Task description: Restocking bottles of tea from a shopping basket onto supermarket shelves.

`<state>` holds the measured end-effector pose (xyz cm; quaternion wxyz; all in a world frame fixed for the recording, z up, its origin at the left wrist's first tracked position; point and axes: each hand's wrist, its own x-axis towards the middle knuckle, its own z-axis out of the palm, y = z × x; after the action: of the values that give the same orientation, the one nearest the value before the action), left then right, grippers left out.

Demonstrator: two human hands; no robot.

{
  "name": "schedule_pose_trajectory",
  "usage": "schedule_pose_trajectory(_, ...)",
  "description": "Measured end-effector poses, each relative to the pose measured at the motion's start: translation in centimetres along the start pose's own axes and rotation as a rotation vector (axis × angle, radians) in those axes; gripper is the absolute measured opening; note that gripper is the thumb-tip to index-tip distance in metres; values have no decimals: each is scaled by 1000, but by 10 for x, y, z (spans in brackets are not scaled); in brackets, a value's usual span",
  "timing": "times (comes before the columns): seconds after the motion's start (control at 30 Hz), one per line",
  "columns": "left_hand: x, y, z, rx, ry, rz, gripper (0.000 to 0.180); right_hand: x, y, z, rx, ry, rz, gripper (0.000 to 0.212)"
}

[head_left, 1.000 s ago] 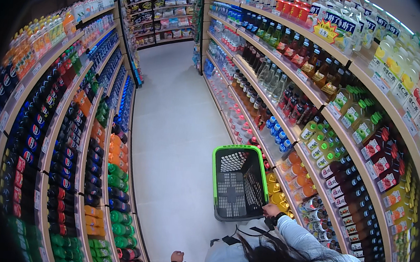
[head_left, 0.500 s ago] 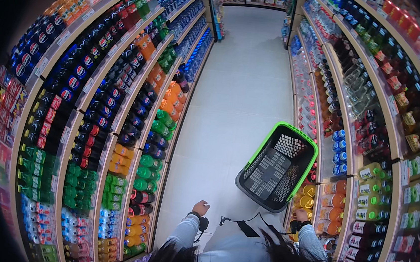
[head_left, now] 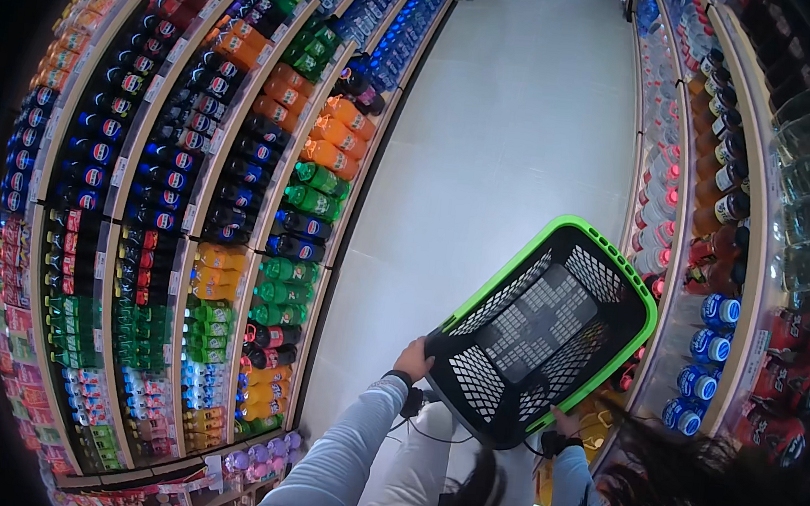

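Observation:
An empty black mesh shopping basket with a bright green rim and handle sits tilted in front of my legs, its open top facing me. My left hand is closed on the basket's near left corner, fingers curled over the edge. At the near right side, my right hand is at the green rim, fingers bent against it; hair and the basket edge partly hide this hand. Dark bands are around both wrists.
Tall shelves of drink bottles line the left side, with orange soda bottles and green bottles on the lowest one. Close on the right stands another shelf with blue-capped bottles. A pale floor runs between them.
Both hands have reached the basket, the left now gripping its corner. The basket appears larger and nearer, and the view has dipped and moved closer to the right shelf.

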<state>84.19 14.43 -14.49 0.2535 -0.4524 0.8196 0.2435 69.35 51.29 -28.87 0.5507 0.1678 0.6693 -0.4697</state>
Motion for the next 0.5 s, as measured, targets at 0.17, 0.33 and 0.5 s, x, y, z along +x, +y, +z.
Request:
schedule_pose_trajectory(0.17,77,65,61,120,-15,-221,67,49,68,-38,-16,402,-37,49)
schedule_pose_trajectory(0.33,75,21,57,148,29,-327,36,52,40,-23,-22,70,45,27)
schedule_pose_trajectory(0.5,94,14,55,94,131,-199,23,84,39,-35,-66,88,101,24)
